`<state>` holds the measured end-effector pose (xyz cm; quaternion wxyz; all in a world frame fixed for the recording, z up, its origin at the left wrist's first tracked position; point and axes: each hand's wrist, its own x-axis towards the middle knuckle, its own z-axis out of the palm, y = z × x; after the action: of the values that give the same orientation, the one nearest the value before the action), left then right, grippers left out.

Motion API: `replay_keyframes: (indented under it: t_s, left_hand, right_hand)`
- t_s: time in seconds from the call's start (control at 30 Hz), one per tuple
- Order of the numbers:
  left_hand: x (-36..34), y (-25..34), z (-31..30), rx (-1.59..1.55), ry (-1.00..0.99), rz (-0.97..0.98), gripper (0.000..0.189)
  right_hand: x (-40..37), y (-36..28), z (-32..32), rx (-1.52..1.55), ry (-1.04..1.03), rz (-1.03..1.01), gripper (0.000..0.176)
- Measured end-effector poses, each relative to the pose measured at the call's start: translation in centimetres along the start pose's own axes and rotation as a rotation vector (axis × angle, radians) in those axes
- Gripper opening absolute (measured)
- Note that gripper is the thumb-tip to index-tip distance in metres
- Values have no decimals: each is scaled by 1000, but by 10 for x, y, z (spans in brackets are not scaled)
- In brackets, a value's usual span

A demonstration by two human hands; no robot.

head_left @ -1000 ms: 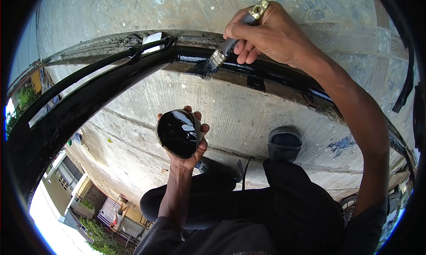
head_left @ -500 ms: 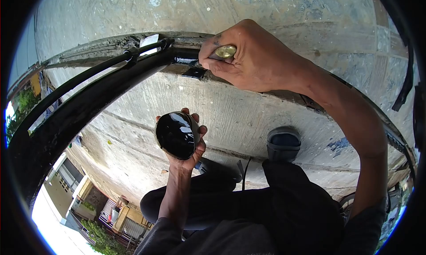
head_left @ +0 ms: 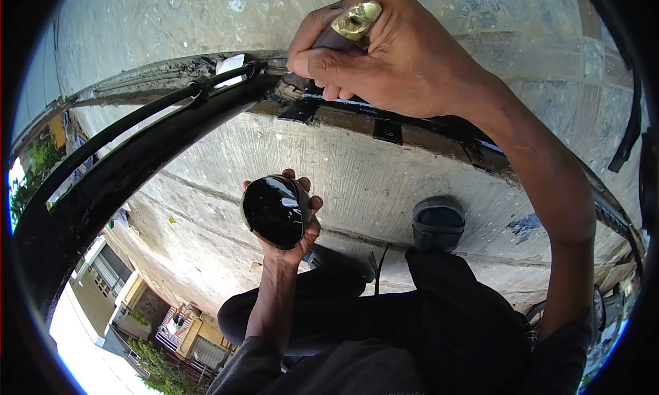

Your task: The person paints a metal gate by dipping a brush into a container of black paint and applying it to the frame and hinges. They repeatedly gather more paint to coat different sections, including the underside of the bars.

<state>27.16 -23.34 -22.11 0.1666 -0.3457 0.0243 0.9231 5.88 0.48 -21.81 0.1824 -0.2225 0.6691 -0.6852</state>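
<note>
My left hand (head_left: pixel 310 227) grips a round cup (head_left: pixel 303 202) of glossy black paint (head_left: pixel 271 213) from below, its fingertips showing around the rim. Higher up, my right hand (head_left: pixel 405 62) is closed on a paintbrush (head_left: pixel 353 25) with a dark handle and a gold-coloured end that has a hole in it. The bristles are mostly hidden under the fist. That hand is over a long black metal frame (head_left: pixel 449 128), near the corner where it meets a thick black tube (head_left: pixel 151 144). Small black tabs (head_left: pixel 388 130) stick out from the frame.
A thinner black rod (head_left: pixel 137 113) runs beside the thick tube. Wet-looking dark patches mark the rough concrete floor (head_left: pixel 357 175). A sandalled foot (head_left: pixel 439 223) stands at centre right. A building and plants (head_left: pixel 161 364) appear at lower left.
My right hand has lifted up and slightly left with the paintbrush, tilting its handle and uncovering more of the black frame and a tab. My left hand and the cup have hardly moved.
</note>
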Motion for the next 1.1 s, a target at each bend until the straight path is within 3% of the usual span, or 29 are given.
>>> replay_keyframes:
  t_s: [0.1,0.2,0.23,0.33,0.37,0.5,0.63,0.73,0.83,0.93,1.03,1.1]
  left_hand:
    - [2,-2,3,13,9,-7,74]
    - [1,-1,5,16,-7,-5,74]
    - [1,0,3,10,-9,-1,74]
    - [5,-3,4,-2,-3,-10,74]
    - [3,-2,4,-4,7,-8,74]
    - [2,0,5,-9,1,-6,73]
    - [3,-1,4,-16,-2,-7,73]
    - [3,-1,4,-8,-15,-8,73]
    - [2,0,5,-6,-16,-4,73]
    - [4,0,5,-17,-20,-5,73]
    - [1,0,1,-8,-38,-8,72]
    - [2,1,1,1,-51,-13,72]
  right_hand:
    - [0,4,7,75,30,73,19]
    - [-2,2,-15,-188,-35,219,17]
    - [-3,-2,-15,-121,59,212,18]
    - [-1,-9,-1,59,-43,179,19]
    - [-1,-4,-1,-49,-126,231,19]
    - [-2,-8,-18,-89,17,235,17]
    - [-7,3,1,-254,-64,268,13]
    - [-7,-7,6,9,64,284,16]
    - [-6,-9,-6,-53,130,357,19]
    - [-6,-10,-2,-56,76,311,18]
    - [7,-14,-8,-18,227,128,22]
    - [13,-9,-6,-103,105,121,18]
